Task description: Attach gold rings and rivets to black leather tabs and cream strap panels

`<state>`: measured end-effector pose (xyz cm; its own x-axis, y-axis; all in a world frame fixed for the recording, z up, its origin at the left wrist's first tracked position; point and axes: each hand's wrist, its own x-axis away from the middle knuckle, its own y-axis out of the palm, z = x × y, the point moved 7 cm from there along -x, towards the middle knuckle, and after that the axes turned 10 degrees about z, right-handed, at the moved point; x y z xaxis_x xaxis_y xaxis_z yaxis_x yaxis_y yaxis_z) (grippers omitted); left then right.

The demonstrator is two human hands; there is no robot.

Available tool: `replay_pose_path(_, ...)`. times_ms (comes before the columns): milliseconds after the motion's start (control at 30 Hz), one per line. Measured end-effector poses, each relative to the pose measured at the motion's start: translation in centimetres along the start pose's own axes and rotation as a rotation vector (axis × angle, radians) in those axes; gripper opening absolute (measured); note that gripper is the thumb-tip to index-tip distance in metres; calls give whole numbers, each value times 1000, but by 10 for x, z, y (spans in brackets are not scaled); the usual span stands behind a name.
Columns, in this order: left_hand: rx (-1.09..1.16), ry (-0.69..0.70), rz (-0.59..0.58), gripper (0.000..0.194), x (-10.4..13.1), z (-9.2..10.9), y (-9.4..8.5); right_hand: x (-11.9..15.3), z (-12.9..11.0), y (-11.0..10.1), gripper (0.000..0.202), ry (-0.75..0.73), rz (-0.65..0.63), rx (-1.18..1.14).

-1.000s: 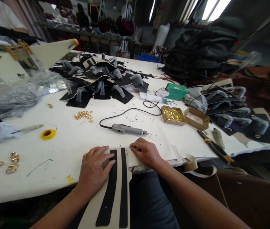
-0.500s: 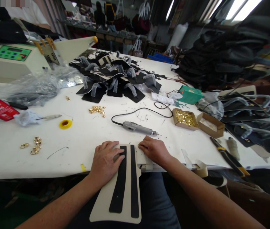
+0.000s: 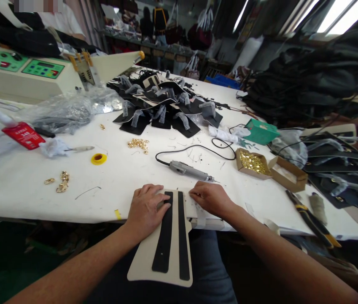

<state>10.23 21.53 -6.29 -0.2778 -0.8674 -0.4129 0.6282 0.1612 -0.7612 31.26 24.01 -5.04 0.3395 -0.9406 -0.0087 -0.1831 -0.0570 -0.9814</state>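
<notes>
A beige panel [image 3: 147, 257] with two black strips [image 3: 184, 245] lies at the table's front edge, its near end jutting over my lap. My left hand [image 3: 148, 209] rests on its left side, fingers spread and lying flat, thumb and fingertips touching the left strip. Just right of the panel's upper end, my right hand [image 3: 210, 197] is on the table with its fingers closed in a pinch; whatever is in them, if anything, is hidden. Beyond the hands lies a grey electric screwdriver [image 3: 189, 171] with a black cord, its tip pointing right.
Black bag panels with wrapped handles [image 3: 162, 103] are heaped at the back. Gold clasps [image 3: 138, 145], a yellow tape roll [image 3: 98, 158] and a red bottle [image 3: 23, 135] lie left. A box of gold pieces [image 3: 253, 163] and pliers [image 3: 311, 219] lie right. A person [image 3: 61, 23] is at back left.
The whole view has shifted, so the table and its things appear farther right. Both hands keep nearly the same places by the panel.
</notes>
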Motion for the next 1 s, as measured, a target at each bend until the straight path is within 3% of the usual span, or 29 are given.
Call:
replay_pose_path(100, 9, -13, -11, 14, 0, 0, 0, 2, 9, 3, 17, 84, 59, -123)
replay_pose_path(233, 5, -20, -19, 14, -1, 0, 0, 4, 7, 3, 20, 79, 93, -130)
replay_pose_path(433, 11, -9, -17, 16, -1, -1, 0, 2, 14, 4, 21, 66, 57, -228)
replay_pose_path(633, 16, -5, -1, 16, 0, -3, 1, -5, 34, 18, 6, 216, 6, -432)
replay_pose_path(700, 17, -8, -5, 16, 0, -2, 1, -5, 36, 20, 10, 242, -5, -493)
replay_pose_path(833, 19, -9, -12, 15, 0, -1, 0, -8, 35, 18, 22, 174, -17, -524)
replay_pose_path(1000, 25, -12, -10, 15, 1, -2, 1, -11, 36, 19, 18, 127, -24, -533)
